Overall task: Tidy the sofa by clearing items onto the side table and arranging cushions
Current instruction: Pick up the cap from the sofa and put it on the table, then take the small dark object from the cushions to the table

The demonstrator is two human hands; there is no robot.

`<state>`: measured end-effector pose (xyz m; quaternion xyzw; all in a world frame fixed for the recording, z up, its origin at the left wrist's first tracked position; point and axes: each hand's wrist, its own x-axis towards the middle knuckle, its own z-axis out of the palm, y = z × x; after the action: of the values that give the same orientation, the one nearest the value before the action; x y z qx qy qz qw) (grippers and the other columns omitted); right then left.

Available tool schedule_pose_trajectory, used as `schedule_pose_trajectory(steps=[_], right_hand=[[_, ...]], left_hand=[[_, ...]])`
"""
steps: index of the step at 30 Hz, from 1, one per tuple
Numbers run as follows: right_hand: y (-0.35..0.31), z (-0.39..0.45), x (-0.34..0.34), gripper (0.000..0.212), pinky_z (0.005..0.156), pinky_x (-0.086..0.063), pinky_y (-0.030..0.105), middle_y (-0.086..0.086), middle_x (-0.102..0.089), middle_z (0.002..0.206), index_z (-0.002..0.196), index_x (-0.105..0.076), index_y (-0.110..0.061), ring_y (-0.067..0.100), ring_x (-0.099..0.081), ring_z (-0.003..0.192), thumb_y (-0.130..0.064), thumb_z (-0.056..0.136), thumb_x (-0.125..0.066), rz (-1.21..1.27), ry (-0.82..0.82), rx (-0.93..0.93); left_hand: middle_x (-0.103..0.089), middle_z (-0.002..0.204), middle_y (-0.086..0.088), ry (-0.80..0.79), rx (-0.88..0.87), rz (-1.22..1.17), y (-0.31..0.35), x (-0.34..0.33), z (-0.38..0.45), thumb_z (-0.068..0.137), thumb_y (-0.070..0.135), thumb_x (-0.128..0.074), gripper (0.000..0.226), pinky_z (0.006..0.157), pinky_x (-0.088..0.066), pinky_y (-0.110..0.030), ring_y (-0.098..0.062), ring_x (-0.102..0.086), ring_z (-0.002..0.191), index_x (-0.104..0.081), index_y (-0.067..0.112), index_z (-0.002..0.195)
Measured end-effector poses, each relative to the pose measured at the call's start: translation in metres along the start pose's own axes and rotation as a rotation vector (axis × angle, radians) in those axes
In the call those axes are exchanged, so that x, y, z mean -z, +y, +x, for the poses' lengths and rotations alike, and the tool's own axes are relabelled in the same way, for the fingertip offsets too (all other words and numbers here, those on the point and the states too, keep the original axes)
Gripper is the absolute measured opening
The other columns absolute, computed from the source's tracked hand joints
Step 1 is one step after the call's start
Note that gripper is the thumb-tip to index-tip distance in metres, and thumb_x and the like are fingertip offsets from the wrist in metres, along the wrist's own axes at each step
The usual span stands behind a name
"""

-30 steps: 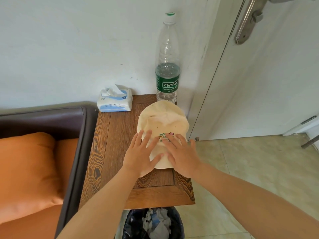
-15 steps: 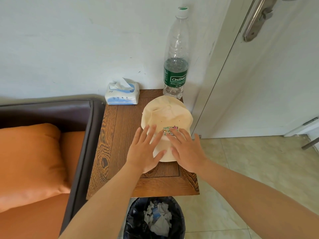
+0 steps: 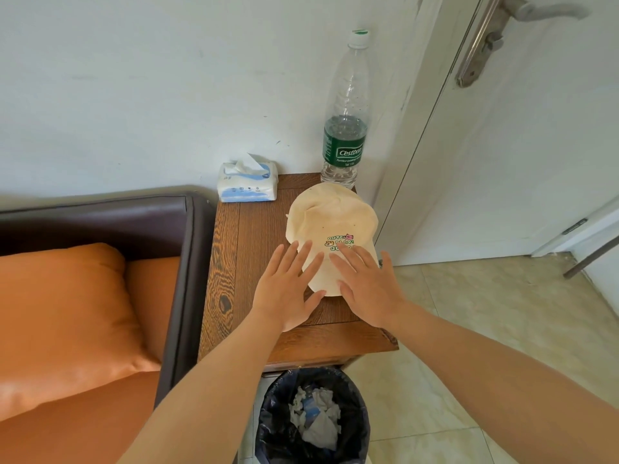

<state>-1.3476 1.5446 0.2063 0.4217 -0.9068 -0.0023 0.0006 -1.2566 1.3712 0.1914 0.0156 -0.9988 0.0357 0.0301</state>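
Note:
A cream cap (image 3: 330, 217) with a small colourful print lies flat on the wooden side table (image 3: 258, 249), brim towards me. My left hand (image 3: 288, 288) and my right hand (image 3: 366, 289) lie side by side over the brim with straight, spread fingers, touching the cap near its print. A tissue pack (image 3: 247, 183) and a tall water bottle (image 3: 346, 128) stand at the table's back edge by the wall. To the left is the sofa (image 3: 187, 262) with its dark armrest and an orange cushion (image 3: 63, 316).
A bin with a black liner (image 3: 313, 418) holding crumpled paper stands under the table's front edge. A white door (image 3: 509, 145) with a metal handle is to the right. Tiled floor (image 3: 485, 329) lies to the right of the table.
Both hands have slid slightly back along the cap's brim towards me, uncovering more of the print. The cap has stayed in place.

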Motion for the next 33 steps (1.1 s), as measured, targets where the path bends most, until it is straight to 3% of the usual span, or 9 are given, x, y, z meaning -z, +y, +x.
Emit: schedule_pose_trajectory(steps=[11,15,22,25,28,31,33], right_hand=[[-0.049,-0.005,0.033,0.049,0.108,-0.026,0.06,0.004,-0.029,0.156,0.146,-0.037,-0.021,0.028,-0.032,0.14,-0.032,0.099,-0.044,0.049,0.041,0.082],[-0.066,0.0,0.049,0.049,0.108,-0.025,0.059,0.003,-0.025,0.158,0.148,-0.033,-0.021,0.027,-0.029,0.142,-0.033,0.101,-0.04,0.058,0.033,0.161],[-0.12,-0.002,0.075,0.052,0.116,-0.016,0.052,0.0,-0.013,0.161,0.152,-0.02,-0.026,0.022,-0.015,0.147,-0.039,0.103,-0.03,0.039,0.007,0.346],[-0.153,0.002,0.082,0.053,0.116,-0.017,0.053,-0.001,-0.016,0.16,0.151,-0.02,-0.03,0.022,-0.016,0.146,-0.043,0.101,-0.031,0.057,0.015,0.384],[-0.197,0.002,0.083,0.053,0.114,-0.022,0.054,0.0,-0.02,0.159,0.151,-0.023,-0.029,0.024,-0.022,0.145,-0.044,0.1,-0.034,0.053,0.023,0.474],[-0.243,0.0,0.086,0.054,0.11,-0.03,0.055,0.003,-0.027,0.157,0.149,-0.031,-0.027,0.027,-0.031,0.141,-0.044,0.099,-0.041,0.021,0.038,0.565],[-0.273,-0.001,0.088,0.054,0.107,-0.033,0.057,0.003,-0.028,0.156,0.148,-0.031,-0.026,0.027,-0.033,0.139,-0.042,0.098,-0.043,0.011,0.044,0.594]], left_hand=[[-0.026,0.159,-0.008,0.007,0.047,0.04,-0.025,0.038,-0.042,0.093,0.061,-0.018,0.071,0.121,-0.008,-0.046,-0.031,-0.024,0.146,-0.03,0.023,0.152],[-0.016,0.162,-0.006,0.007,0.137,0.049,-0.036,0.053,-0.068,0.092,0.064,-0.011,0.073,0.122,-0.008,-0.046,-0.029,-0.015,0.149,-0.021,0.026,0.153],[-0.022,0.16,-0.004,-0.003,0.313,0.082,-0.057,0.083,-0.14,0.092,0.067,-0.016,0.073,0.121,-0.01,-0.045,-0.028,-0.021,0.147,-0.025,0.028,0.152],[-0.024,0.159,-0.006,-0.005,0.377,0.092,-0.074,0.102,-0.18,0.09,0.066,-0.011,0.076,0.12,-0.011,-0.046,-0.029,-0.023,0.147,-0.026,0.025,0.152],[-0.033,0.156,-0.008,0.005,0.478,0.141,-0.096,0.11,-0.223,0.091,0.063,-0.019,0.073,0.119,-0.012,-0.045,-0.029,-0.031,0.143,-0.036,0.022,0.148],[-0.028,0.158,-0.007,-0.005,0.566,0.169,-0.116,0.116,-0.265,0.091,0.063,-0.022,0.073,0.121,-0.011,-0.046,-0.028,-0.026,0.145,-0.031,0.022,0.15],[-0.026,0.159,-0.007,0.006,0.59,0.171,-0.128,0.118,-0.294,0.092,0.062,-0.037,0.071,0.12,-0.014,-0.047,-0.028,-0.026,0.145,-0.031,0.022,0.151]])
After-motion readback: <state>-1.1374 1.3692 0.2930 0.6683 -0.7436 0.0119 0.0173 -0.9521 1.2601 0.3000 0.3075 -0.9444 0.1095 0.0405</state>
